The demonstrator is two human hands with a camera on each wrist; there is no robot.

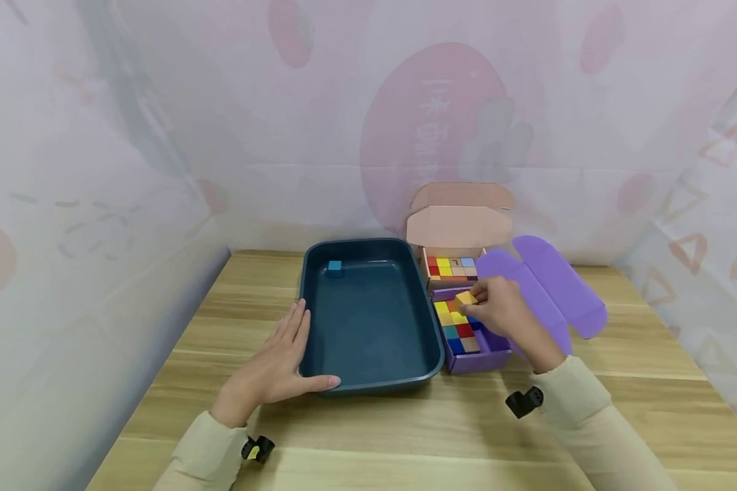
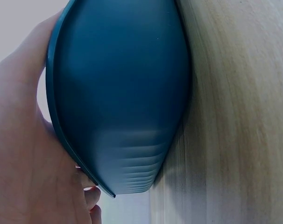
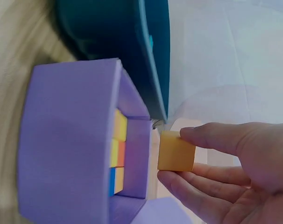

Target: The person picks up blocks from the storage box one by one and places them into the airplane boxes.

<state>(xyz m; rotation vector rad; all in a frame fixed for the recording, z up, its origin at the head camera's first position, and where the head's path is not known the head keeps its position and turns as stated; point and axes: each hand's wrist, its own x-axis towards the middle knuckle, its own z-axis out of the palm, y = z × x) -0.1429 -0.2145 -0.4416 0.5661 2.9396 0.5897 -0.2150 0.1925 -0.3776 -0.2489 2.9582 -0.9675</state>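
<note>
Between thumb and fingers my right hand [image 1: 500, 307] pinches a yellow-orange cube [image 3: 176, 151], held just above the purple box [image 1: 480, 361]. Colored cubes [image 1: 456, 318] in yellow, red, blue, teal and tan fill much of that box. My left hand [image 1: 276, 361] rests on the near left corner of a dark teal tray [image 1: 368, 320], its fingers extended along the left rim and its thumb on the front rim. In the left wrist view the palm lies against the tray's rim [image 2: 50, 88]. A single blue cube [image 1: 334, 267] sits inside the tray toward its far left.
Behind the purple box stands an open tan cardboard box [image 1: 457, 228] with more colored cubes. The purple lid [image 1: 546, 293] is folded out to the right. Printed cloth [image 1: 319, 136] hangs behind and beside the wooden table [image 1: 356, 443].
</note>
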